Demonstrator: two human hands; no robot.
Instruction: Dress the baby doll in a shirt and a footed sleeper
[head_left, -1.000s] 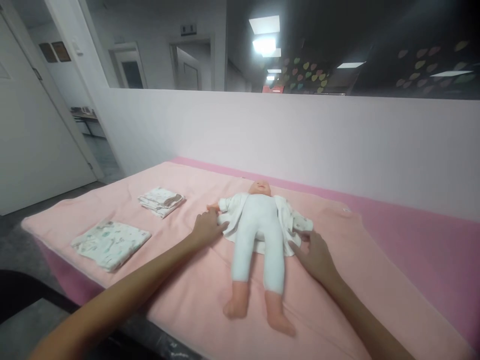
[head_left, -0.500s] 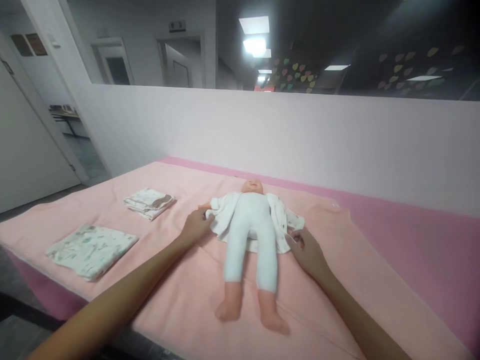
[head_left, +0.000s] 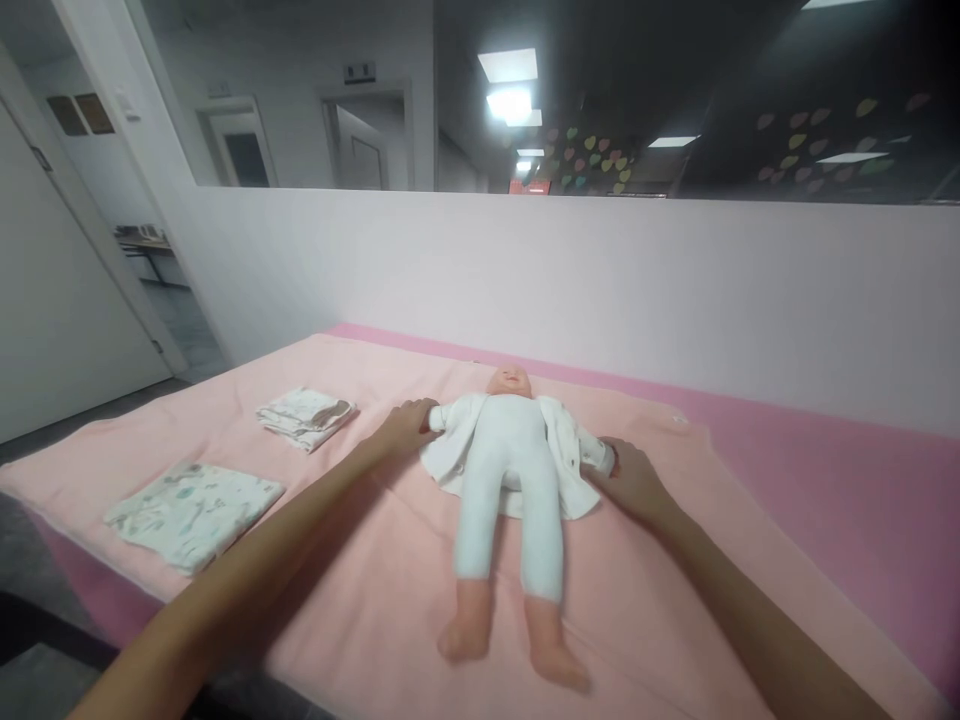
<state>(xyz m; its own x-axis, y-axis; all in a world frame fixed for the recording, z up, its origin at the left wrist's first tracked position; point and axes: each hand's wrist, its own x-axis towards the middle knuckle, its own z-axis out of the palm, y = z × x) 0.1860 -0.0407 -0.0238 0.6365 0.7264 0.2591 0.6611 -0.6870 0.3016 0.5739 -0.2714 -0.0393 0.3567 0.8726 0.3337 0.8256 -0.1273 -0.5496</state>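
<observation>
A baby doll (head_left: 510,450) lies on its back on the pink blanket, feet toward me. White cloth covers its body and legs, and a white jacket (head_left: 574,490) is spread open on it with the sleeves on both arms. At the left cuff, my left hand (head_left: 407,426) is closed around the doll's hand, which it mostly hides. On the other side my right hand (head_left: 636,482) wraps the doll's other hand, just past the sleeve end. Both of the doll's arms are stretched out sideways.
Two folded, patterned white cloths lie on the left: a smaller one (head_left: 306,418) farther back and a larger one (head_left: 196,515) nearer. The pink blanket (head_left: 360,620) covers the table up to a white wall (head_left: 600,290) with a dark window above. A door (head_left: 67,270) stands at far left.
Both hands have moved from the jacket's edges to the doll's hands at the sleeve ends. The jacket's front edges have been let go. The view has tilted up slightly.
</observation>
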